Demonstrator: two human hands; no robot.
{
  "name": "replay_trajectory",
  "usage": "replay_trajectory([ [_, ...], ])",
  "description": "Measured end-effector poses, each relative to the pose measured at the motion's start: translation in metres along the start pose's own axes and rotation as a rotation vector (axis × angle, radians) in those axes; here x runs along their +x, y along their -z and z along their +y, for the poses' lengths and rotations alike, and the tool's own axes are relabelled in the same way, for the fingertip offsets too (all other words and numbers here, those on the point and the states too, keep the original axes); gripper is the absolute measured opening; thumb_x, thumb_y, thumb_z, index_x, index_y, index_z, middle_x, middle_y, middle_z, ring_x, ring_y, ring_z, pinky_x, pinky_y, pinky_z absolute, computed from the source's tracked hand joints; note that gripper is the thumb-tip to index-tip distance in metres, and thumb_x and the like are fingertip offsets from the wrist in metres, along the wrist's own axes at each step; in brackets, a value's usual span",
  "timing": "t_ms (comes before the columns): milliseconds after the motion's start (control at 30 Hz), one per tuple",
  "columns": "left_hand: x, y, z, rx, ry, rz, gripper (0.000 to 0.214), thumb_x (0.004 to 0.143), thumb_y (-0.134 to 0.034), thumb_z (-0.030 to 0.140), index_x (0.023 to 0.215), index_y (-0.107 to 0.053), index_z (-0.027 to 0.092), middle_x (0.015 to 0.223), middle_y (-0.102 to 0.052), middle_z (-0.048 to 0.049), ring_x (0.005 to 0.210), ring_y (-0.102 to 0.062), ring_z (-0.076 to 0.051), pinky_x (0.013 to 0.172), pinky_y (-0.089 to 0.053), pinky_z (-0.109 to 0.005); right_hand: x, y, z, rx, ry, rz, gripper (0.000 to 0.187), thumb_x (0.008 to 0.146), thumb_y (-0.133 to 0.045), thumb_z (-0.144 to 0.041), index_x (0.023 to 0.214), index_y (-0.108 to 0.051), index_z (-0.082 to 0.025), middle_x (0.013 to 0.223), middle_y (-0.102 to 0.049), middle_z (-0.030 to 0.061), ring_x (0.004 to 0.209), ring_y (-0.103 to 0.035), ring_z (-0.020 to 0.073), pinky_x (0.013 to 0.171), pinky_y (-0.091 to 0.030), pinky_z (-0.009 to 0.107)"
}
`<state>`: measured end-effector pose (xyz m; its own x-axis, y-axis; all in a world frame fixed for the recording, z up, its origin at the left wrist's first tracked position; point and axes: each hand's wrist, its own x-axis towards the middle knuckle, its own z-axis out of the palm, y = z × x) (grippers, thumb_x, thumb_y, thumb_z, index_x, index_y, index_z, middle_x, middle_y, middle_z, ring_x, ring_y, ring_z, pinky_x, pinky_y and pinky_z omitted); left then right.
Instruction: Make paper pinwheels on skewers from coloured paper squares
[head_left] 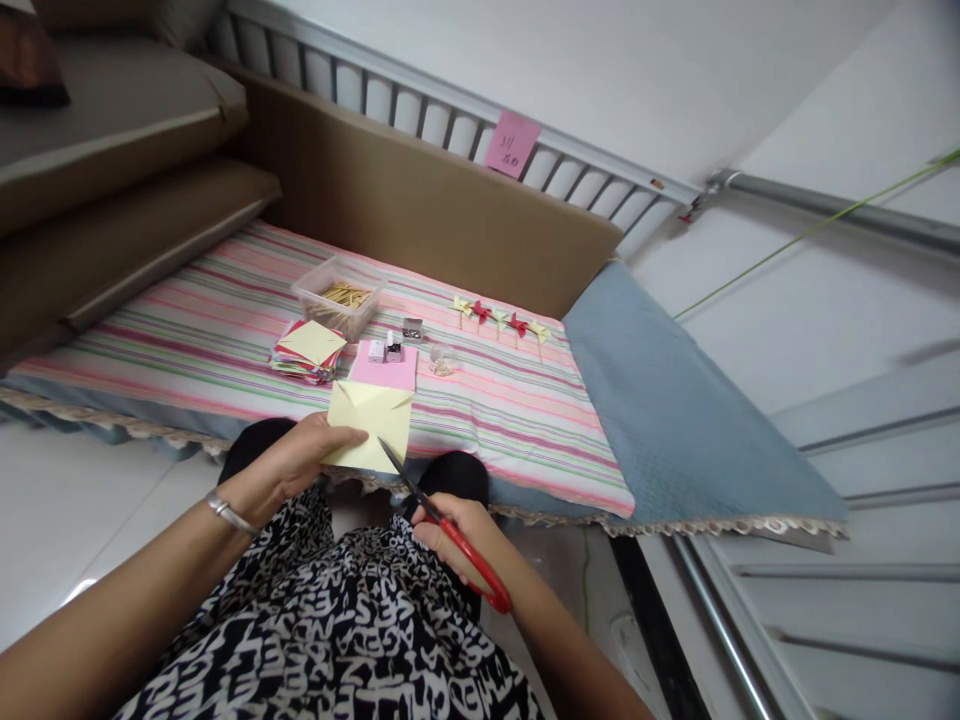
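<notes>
A square of pale yellow paper (369, 415) is pinched by my left hand (311, 450), thumb on top, just above my lap. Slits run in from its two far corners. Scissors with red handles (480, 565) are gripped in my right hand (459, 535). Their dark blades reach over the near right part of the paper, tips towards its middle. Beyond the paper a pink sheet (401, 372) lies on the striped cloth, with small open boxes (394, 347) at its far edge. A stack of coloured paper squares (307, 352) sits to the left.
A clear plastic box (367, 315) of thin sticks stands behind the stack. Several small yellow and red pinwheels (480, 312) on sticks lie further right, near a small clear container (442, 362). A brown board (420, 190) leans against the white railing; folded cushions (127, 230) are at left.
</notes>
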<state>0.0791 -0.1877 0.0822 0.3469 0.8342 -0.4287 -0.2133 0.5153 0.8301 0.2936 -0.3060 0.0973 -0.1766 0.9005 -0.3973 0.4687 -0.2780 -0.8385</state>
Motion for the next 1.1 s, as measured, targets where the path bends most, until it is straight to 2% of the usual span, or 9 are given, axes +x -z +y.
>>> replay_trajectory([
  [267,0.0,0.0,0.0,0.001,-0.002,0.009,0.038,0.053,-0.079,0.018,0.089,-0.074,0.007,0.085,-0.076,-0.0154,0.068,-0.068,-0.025,0.062,-0.052,-0.031,-0.001,-0.004,-0.004,0.044,-0.009,0.041,0.012,0.082,-0.061,-0.031,0.084,-0.064,-0.02,0.056,-0.047,-0.0053,0.047,-0.04,0.0064,0.043,-0.028,0.017],
  [500,-0.002,-0.004,0.003,-0.012,-0.018,0.017,0.036,0.052,-0.079,0.016,0.087,-0.074,0.007,0.082,-0.076,-0.0147,0.065,-0.067,-0.024,0.06,-0.051,-0.03,0.005,0.001,-0.001,0.027,0.0,-0.007,0.011,0.082,-0.062,-0.03,0.083,-0.064,-0.019,0.057,-0.049,-0.0049,0.049,-0.044,0.0076,0.046,-0.033,0.018],
  [900,0.0,-0.004,0.004,0.005,-0.014,0.006,0.039,0.052,-0.077,0.015,0.09,-0.073,0.007,0.078,-0.075,-0.0143,0.063,-0.066,-0.024,0.058,-0.05,-0.03,0.007,0.001,0.005,-0.057,0.069,0.019,0.012,0.081,-0.061,-0.03,0.083,-0.065,-0.019,0.067,-0.057,-0.0031,0.06,-0.05,0.0099,0.057,-0.038,0.02],
  [1000,0.005,-0.001,0.001,0.008,-0.017,0.005,0.038,0.053,-0.077,0.015,0.09,-0.073,0.007,0.078,-0.075,-0.0136,0.063,-0.067,-0.025,0.058,-0.05,-0.031,0.005,0.003,0.009,-0.164,0.107,0.014,0.015,0.082,-0.06,-0.028,0.092,-0.065,-0.019,0.069,-0.059,-0.0027,0.063,-0.053,0.0109,0.061,-0.04,0.021],
  [1100,0.01,0.007,-0.001,0.0,-0.032,0.026,0.038,0.054,-0.078,0.015,0.091,-0.073,0.006,0.08,-0.076,-0.0141,0.065,-0.068,-0.025,0.06,-0.052,-0.03,0.001,0.011,0.021,-0.251,0.169,-0.083,0.029,0.083,-0.053,-0.02,0.111,-0.059,-0.02,0.075,-0.063,-0.0014,0.063,-0.055,0.0114,0.064,-0.042,0.022],
])
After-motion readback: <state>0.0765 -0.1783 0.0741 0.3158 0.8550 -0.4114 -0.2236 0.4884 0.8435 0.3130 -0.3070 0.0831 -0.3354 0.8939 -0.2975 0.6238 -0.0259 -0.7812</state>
